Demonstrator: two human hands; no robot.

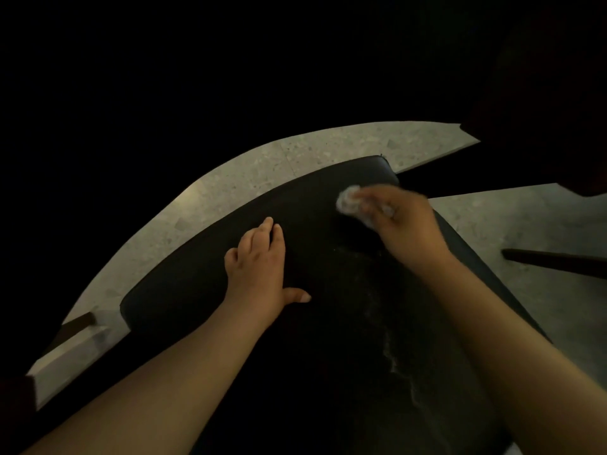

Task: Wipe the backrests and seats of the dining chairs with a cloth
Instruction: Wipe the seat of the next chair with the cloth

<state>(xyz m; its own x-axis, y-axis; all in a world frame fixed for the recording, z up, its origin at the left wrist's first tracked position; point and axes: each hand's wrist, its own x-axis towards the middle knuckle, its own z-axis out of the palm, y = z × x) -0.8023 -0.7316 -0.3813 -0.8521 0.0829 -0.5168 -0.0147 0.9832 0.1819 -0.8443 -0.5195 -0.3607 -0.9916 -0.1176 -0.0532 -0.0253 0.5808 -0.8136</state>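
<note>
Right hand (405, 221) gripped the cloth (348, 201) at upper right of the seat (197, 290); left hand (259, 267) lay flat. The small wad could miss the streak (391, 351) below.

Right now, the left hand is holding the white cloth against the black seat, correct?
Not quite. The head view shows the right hand holding the white cloth against the black seat, near its far right corner. The left hand holds nothing; its fingers lie straight on the seat.

dimly lit speckled terrazzo floor (328, 149)
</note>
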